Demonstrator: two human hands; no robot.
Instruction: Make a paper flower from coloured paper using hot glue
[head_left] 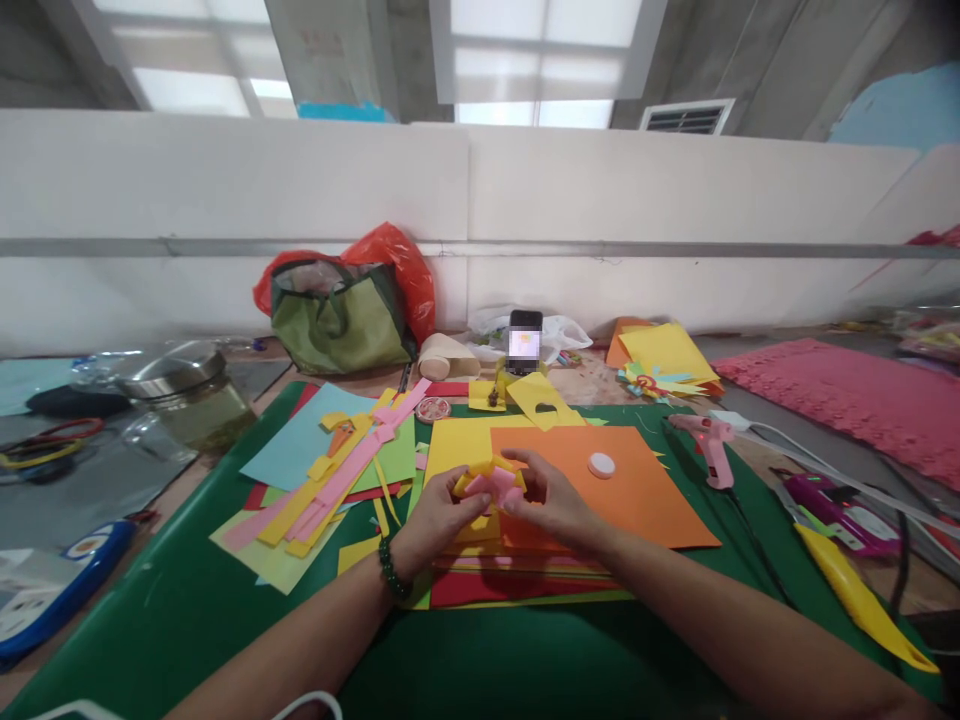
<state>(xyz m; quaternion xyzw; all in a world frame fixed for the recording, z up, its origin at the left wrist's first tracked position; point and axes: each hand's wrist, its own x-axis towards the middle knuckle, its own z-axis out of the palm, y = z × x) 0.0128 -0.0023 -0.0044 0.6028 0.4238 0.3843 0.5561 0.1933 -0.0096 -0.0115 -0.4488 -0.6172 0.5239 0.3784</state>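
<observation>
My left hand (448, 512), with a dark green bead bracelet (388, 570) on the wrist, has its fingers closed on the left side of a yellow and pink folded paper piece (491, 483). From the right, my right hand (551, 498) grips the same piece between thumb and fingers. Its exact shape is partly hidden by the fingers. Both hands are above a stack of coloured sheets, with an orange sheet (637, 500) and a yellow sheet (457, 440) on top. A small white disc (601, 465) lies on the orange sheet.
Yellow and pink paper strips (345, 480) lie at left on a green mat (225, 640). A pink glue gun (709, 445) and a yellow-handled tool (862, 600) are at right. A phone (525, 340) stands behind the sheets, and a glass jar (191, 400) stands far left.
</observation>
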